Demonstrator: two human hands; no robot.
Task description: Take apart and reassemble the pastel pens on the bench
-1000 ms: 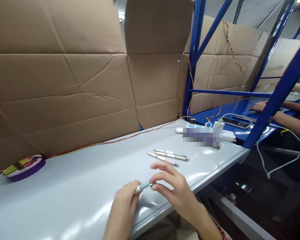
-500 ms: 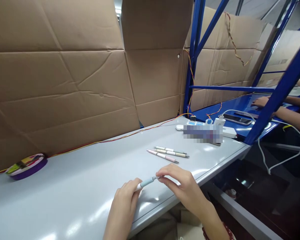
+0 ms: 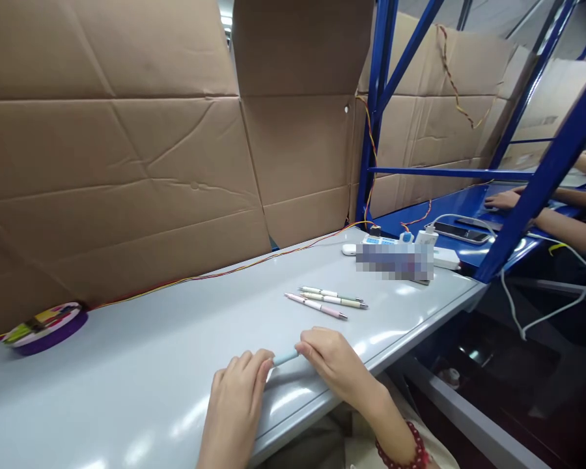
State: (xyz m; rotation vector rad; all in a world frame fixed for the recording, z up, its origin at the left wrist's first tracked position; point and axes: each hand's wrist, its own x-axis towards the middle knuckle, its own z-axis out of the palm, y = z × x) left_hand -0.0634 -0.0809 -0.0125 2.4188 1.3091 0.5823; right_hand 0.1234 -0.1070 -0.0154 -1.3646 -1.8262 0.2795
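I see left hand and right hand at near table edge, fingers of each closed on one end of blue pen, pen low over the surface, three spare pens beyond, power strip further back, cardboard behind.

The place is a warehouse-style assembly workshop: blue steel racking at 2 o'clock frames a grey metal bench, walled with flattened cardboard sheets from 9 to 12 o'clock. At 2 o'clock, another person's hand rests in the neighbouring bay.
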